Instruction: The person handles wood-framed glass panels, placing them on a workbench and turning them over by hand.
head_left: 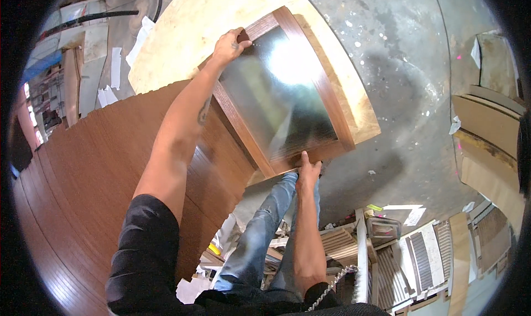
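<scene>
Between my hands is a wood-framed cabinet door (344,129) with a dark, glossy glass pane that throws back a bright glare. My left hand (229,47) grips the frame at its far left side, fingers curled over the wood. At the near edge my right hand (308,171) holds the frame with the thumb on top; its other fingers are partly hidden under the door. Beneath the door lies a pale plywood board (182,34). Whether the door rests on the board or is raised off it, I cannot tell.
Long brown wood panels (105,188) spread across the left, up to the plywood. Concrete floor (387,89) with white paint spots lies to the right. Slatted wooden pieces (423,258) stand at the lower right, and stacked boards (489,128) at the far right.
</scene>
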`<state>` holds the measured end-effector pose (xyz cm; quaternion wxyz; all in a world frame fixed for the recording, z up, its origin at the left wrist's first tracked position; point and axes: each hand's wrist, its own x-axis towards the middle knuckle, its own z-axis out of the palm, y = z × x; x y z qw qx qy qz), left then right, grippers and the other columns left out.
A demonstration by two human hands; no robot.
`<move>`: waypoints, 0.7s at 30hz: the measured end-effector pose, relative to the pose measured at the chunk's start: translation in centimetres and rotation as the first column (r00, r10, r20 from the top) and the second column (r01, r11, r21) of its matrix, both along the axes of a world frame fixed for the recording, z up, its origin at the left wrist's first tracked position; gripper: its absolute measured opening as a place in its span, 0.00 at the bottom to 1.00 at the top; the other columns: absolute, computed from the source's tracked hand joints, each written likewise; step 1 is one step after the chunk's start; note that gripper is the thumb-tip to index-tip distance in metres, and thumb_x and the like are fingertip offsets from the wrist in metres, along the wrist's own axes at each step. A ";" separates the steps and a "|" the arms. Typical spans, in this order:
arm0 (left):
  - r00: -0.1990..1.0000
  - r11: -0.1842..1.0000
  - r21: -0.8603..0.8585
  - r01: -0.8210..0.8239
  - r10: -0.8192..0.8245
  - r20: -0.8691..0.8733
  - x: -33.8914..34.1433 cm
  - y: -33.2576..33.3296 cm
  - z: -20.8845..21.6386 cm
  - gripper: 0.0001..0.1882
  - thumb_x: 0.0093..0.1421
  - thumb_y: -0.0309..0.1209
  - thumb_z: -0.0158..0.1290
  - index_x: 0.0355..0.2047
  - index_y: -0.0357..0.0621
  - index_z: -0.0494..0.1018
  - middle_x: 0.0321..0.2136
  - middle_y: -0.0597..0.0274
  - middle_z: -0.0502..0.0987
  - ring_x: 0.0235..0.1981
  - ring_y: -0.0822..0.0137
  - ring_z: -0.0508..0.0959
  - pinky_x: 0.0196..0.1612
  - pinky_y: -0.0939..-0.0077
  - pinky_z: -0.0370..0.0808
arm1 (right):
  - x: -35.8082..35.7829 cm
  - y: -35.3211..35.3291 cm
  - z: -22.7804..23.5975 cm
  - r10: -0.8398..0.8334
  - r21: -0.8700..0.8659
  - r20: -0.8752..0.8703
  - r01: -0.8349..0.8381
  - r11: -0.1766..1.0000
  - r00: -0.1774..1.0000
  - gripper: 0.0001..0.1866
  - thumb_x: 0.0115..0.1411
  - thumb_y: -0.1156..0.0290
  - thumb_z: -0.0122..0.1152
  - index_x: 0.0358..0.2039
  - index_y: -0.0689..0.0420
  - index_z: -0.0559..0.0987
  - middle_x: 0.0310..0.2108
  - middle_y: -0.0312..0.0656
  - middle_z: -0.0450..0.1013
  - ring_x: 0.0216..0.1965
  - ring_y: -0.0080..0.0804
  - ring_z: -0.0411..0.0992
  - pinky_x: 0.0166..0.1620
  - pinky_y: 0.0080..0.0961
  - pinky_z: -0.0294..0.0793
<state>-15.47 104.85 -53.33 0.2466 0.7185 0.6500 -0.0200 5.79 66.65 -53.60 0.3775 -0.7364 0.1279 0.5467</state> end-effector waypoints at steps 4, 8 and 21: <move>0.998 0.997 -0.077 0.026 -0.030 -0.050 0.9 1.1 0.4 0.36 0.55 0.49 0.57 0.57 0.39 0.65 0.51 0.43 0.71 0.53 0.49 0.72 0.55 0.61 0.68 | -0.1 -0.2 -1.2 0.035 0.063 0.115 -0.043 0.997 0.993 0.23 0.57 0.67 0.63 0.48 0.65 0.68 0.44 0.43 0.71 0.40 0.30 0.70 0.42 0.27 0.69; 0.996 0.986 -0.165 0.034 -0.047 -0.077 -0.4 0.7 0.3 0.39 0.56 0.53 0.54 0.60 0.41 0.61 0.54 0.44 0.69 0.55 0.48 0.70 0.56 0.63 0.67 | -1.0 0.3 0.1 0.119 -0.003 0.208 -0.121 0.993 0.971 0.23 0.57 0.66 0.63 0.47 0.66 0.68 0.46 0.46 0.71 0.44 0.36 0.70 0.47 0.30 0.68; 0.854 0.861 0.037 -0.508 0.497 0.154 9.8 -29.4 6.0 0.16 0.51 0.37 0.53 0.35 0.37 0.73 0.26 0.43 0.77 0.28 0.47 0.77 0.31 0.54 0.73 | 7.9 -11.5 2.5 0.723 0.021 0.203 -0.741 0.671 0.660 0.30 0.57 0.55 0.57 0.50 0.69 0.70 0.41 0.55 0.75 0.41 0.47 0.74 0.45 0.37 0.71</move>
